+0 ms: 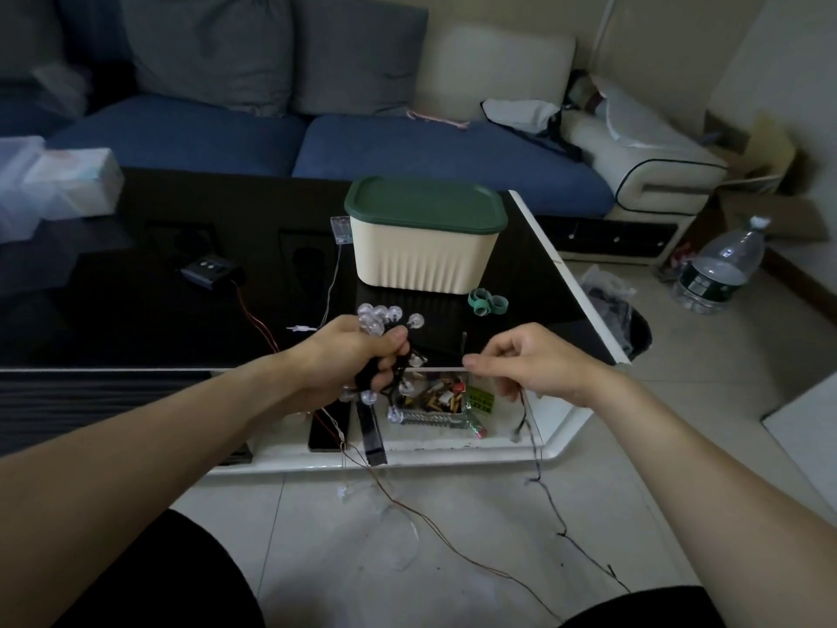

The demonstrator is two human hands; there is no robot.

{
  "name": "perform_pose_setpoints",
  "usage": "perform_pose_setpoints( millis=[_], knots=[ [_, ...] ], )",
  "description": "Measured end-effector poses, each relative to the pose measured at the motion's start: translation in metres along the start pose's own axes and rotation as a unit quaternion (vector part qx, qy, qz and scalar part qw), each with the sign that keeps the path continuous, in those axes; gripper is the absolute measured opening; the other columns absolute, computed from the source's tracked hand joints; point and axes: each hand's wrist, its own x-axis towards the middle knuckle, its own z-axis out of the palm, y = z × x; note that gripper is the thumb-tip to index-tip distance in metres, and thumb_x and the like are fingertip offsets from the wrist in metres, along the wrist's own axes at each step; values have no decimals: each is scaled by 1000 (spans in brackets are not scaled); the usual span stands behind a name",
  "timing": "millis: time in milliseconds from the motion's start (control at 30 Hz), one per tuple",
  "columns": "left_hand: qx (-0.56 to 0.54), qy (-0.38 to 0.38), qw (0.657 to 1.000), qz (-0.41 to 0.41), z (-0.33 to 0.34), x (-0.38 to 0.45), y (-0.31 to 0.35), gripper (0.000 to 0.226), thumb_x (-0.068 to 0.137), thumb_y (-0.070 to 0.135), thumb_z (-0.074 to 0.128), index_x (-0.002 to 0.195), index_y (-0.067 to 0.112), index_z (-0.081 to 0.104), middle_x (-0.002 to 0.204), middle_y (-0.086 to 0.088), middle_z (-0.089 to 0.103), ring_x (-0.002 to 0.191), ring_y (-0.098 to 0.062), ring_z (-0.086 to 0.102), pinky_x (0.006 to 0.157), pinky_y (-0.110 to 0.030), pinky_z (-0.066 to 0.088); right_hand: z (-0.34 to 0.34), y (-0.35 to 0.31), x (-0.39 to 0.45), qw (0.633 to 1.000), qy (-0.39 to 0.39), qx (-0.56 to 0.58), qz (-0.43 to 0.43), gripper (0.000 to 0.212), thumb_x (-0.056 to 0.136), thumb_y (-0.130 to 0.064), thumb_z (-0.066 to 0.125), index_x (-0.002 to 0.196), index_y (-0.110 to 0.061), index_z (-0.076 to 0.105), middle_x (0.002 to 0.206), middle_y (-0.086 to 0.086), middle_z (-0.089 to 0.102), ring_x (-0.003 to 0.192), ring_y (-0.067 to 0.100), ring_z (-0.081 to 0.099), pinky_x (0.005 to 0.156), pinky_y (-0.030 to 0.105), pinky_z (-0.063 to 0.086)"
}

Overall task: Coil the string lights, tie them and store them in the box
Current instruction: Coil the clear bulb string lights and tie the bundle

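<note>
**Two hands on the string lights, box closed behind them**

Two bare hands work just above the near edge of a black coffee table (pixel 136 310). The left hand (pixel 348 360) is clenched round a bundle of string lights (pixel 378 317), with clear globe bulbs sticking out above the thumb and more showing below the fist. The right hand (pixel 521 360) has its thumb and forefinger pressed together on the dark wire (pixel 548 496), which drops from the hand, passes the table's white rim and trails across the tiled floor (pixel 453 537). A second, thinner reddish wire (pixel 430 521) runs down from beneath the left hand and loops over the tiles.

Behind the hands, on the tabletop, stands a cream ribbed box (pixel 423 256) with its dark green lid (pixel 425 204) on. A green strap (pixel 487 302) lies just beside the box's right front corner, and a clear battery case (pixel 340 229) sits against its left side. A blue sofa (pixel 317 138) stands beyond the table, and a large water bottle (pixel 720 265) is on the floor to the right.
</note>
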Motion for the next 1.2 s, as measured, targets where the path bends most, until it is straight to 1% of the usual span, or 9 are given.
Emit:
perform_pose_setpoints(
  millis=[67,167,267,500,667,800,933,1067,1200],
  knots=[
    [-38,66,997,-26,1,1,-1,26,101,21,52,79,8,56,59,-3,44,49,-16,44,50,-26,38,-6,5,0,999,34,-15,-9,30,89,-39,71,72,-14,70,61,1,64,54,4,58,57,8,45],
    [-122,149,980,-57,-1,4,0,28,102,22,51,77,10,53,55,-1,44,47,-16,45,51,-27,37,-12,11,0,998,53,-19,-13,29,90,-38,72,69,-18,69,67,0,68,65,6,63,80,20,49],
    [-197,186,960,-69,-8,4,5,31,101,23,51,72,13,52,57,0,44,48,-15,46,55,-26,38,-14,16,1,998,47,-48,16,28,88,-38,73,73,-14,69,74,3,66,70,10,60,76,26,47],
    [-294,212,931,-49,-20,5,7,25,100,20,53,76,13,53,62,-1,50,50,-15,53,51,-23,46,-6,16,-8,987,-103,-72,104,36,101,-41,53,86,-11,66,62,3,64,63,17,65,77,31,55],
    [-296,132,945,-41,-14,3,7,15,98,11,53,83,10,56,77,-7,61,73,-20,65,72,-26,48,11,-12,-6,992,9,-121,-19,38,104,-36,50,77,-18,70,44,-14,50,42,-1,47,53,10,37],
    [-293,131,947,-22,-7,5,8,12,98,11,54,95,1,60,89,-11,66,85,-22,71,78,-26,55,26,-39,-15,983,-59,-168,-40,43,97,-25,56,54,-19,59,49,-6,49,49,8,42,62,32,43],
    [-327,115,938,-13,0,2,14,18,101,10,50,84,6,57,87,-12,66,86,-24,70,79,-27,54,49,-54,-20,973,-113,-196,-39,39,91,-22,55,53,-13,53,50,-2,45,51,13,39,56,30,37],
    [-289,22,957,2,2,-9,18,35,92,5,52,65,8,73,102,-17,70,113,-31,65,102,-37,45,65,-60,-24,956,-165,-236,-60,38,92,-26,54,56,-15,55,59,10,55,55,16,44,57,31,39],
    [-208,-86,974,-33,6,-12,10,17,81,17,59,92,6,66,107,-15,69,107,-29,65,93,-39,48,64,-63,-23,958,-160,-221,-87,32,99,-34,58,71,-25,71,70,0,69,61,12,54,63,36,47]
  ],
)
